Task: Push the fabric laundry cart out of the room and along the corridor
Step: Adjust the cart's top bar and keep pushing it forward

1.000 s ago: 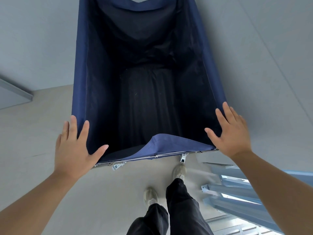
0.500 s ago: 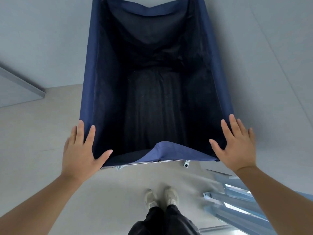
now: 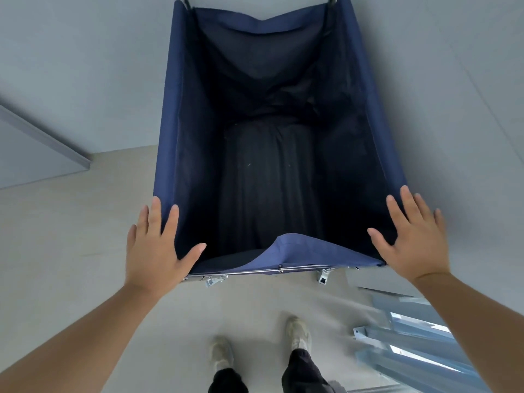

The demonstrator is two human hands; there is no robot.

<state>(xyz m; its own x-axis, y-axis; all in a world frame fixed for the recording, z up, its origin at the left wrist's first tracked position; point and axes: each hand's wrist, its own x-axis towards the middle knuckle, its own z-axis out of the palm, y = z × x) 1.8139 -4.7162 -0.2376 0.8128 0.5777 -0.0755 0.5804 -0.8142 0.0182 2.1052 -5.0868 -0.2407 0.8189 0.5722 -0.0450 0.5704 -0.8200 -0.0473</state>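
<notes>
The laundry cart (image 3: 170, 137) is a deep navy fabric bin on a metal frame, seen from above and stretching away from me. Dark cloth lies at its bottom. Its near rim sags in a fold at the middle. My left hand (image 3: 154, 251) lies flat over the near left corner, thumb inside the rim and fingers spread along the outside. My right hand (image 3: 416, 239) lies flat over the near right corner in the same way. Neither hand curls around the frame.
Two casters (image 3: 323, 277) show under the near rail. My feet (image 3: 297, 333) stand on pale floor just behind the cart. Light-blue metal bars (image 3: 411, 344) lie at the lower right. A grey wall panel edge (image 3: 45, 140) runs along the left; grey wall flanks the cart's right side.
The cart has rolled forward with both hands staying on its corners. My feet have stepped, the right one now ahead. The far rim has come into view.
</notes>
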